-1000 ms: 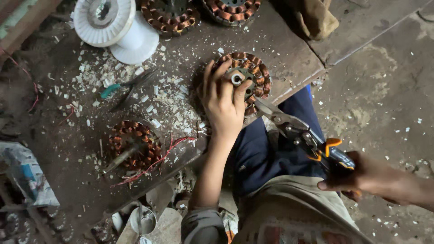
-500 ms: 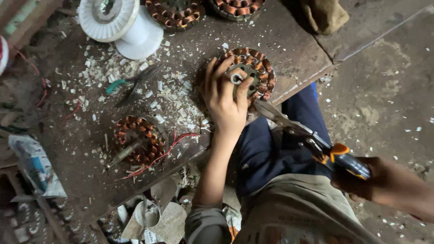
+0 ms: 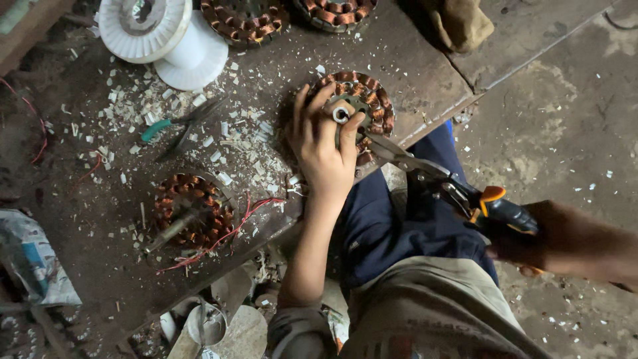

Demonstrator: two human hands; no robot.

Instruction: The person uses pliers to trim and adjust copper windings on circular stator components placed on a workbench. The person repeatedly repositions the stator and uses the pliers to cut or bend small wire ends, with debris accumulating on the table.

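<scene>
A dark, worn wooden bench [image 3: 412, 60] is carrying everything under my fingers [image 3: 319, 126]. A copper-wound stator [image 3: 362, 106] is lying beneath them. Pale shavings [image 3: 232, 133] are littering the wood just left of them, with green-handled scissors [image 3: 179, 126] farther left. A white spool [image 3: 166, 33] is sitting well beyond, and a second stator [image 3: 193, 209] with red wire [image 3: 232, 229] is lying nearer me.

Right hand [image 3: 531, 236] drew snips [image 3: 425, 169] slightly outward
</scene>
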